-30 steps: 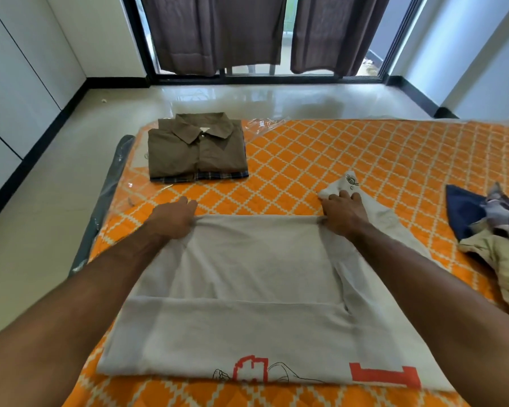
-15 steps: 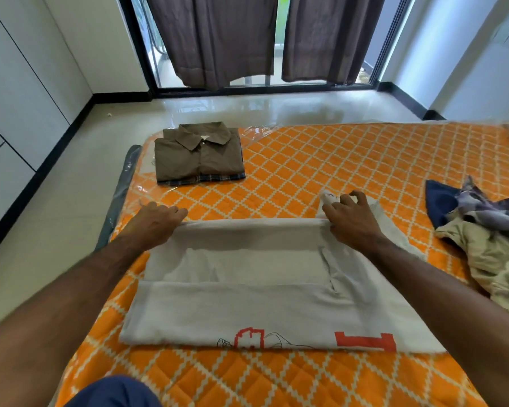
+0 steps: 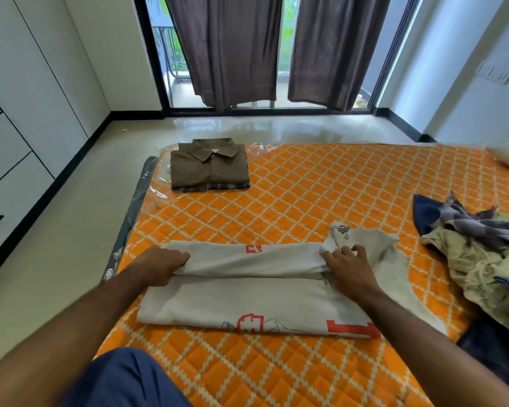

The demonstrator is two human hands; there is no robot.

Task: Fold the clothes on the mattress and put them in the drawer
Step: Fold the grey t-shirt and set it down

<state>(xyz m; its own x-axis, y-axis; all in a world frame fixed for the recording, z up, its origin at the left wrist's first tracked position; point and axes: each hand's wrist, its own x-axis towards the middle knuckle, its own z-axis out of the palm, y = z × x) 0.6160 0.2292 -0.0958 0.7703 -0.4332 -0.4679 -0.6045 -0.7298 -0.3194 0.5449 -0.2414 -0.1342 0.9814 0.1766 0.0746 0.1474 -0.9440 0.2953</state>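
Grey tee (image 3: 247,301) w/ red print, half-folded nr mattress (image 3: 335,186) front edge; left hand (image 3: 159,267) & right hand (image 3: 350,267) fingers pinch its fold.

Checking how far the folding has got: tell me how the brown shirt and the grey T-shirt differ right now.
The brown shirt lies fully folded, collar up, near the mattress's far corner; the grey T-shirt is only part-folded, in front of the person. Nobody touches the brown shirt; the left hand and right hand grip the T-shirt's folded edge. The brown shirt is plain; the T-shirt carries red print. Both rest on the mattress.
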